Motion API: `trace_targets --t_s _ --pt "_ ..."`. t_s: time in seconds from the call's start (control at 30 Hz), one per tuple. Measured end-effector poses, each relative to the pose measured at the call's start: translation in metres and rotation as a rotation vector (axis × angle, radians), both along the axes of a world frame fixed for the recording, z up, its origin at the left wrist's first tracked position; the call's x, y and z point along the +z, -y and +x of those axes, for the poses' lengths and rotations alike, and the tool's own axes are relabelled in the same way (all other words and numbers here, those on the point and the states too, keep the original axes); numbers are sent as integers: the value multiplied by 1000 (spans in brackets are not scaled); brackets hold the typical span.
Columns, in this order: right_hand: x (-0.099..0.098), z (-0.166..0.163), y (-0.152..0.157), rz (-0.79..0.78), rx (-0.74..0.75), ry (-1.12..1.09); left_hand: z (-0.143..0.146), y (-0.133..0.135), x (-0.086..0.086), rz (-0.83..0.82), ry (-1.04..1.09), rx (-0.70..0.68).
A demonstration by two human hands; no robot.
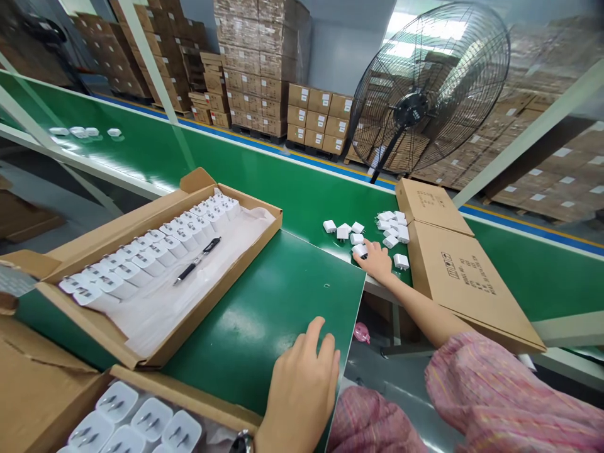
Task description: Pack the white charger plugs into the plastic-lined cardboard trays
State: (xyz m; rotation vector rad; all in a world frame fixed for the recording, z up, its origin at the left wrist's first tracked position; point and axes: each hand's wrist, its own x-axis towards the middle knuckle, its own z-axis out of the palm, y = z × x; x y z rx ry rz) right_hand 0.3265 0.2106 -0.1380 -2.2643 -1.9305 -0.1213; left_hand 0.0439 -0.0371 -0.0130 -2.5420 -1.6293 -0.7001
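Observation:
My right hand [376, 261] reaches to the conveyor belt, with its fingers closed around a white plug charger [359, 250]. Around it lie several loose chargers, one of them a charger [344, 231] just beyond my fingers and another charger [401, 261] to the right. Over the green table [236, 321] my left hand [304, 377] hangs with nothing in it, its fingers apart and slightly bent. To its left, an open cardboard box [221, 292] holds rows of upright chargers [141, 261] with prongs up, and a black pen [197, 260] on white lining.
A second open box [189, 402] with chargers stands at the front left. Flat cardboard boxes [453, 258] lie on the belt [302, 189] at right. Behind it stand a large fan [410, 110] and stacked cartons [259, 69]. More chargers [78, 132] sit far left.

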Motion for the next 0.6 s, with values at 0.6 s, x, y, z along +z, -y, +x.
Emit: trace_targets --t_s 0.6 --pt "51 -138 132 219 1400 -243 8 23 -10 -263 -191 541"
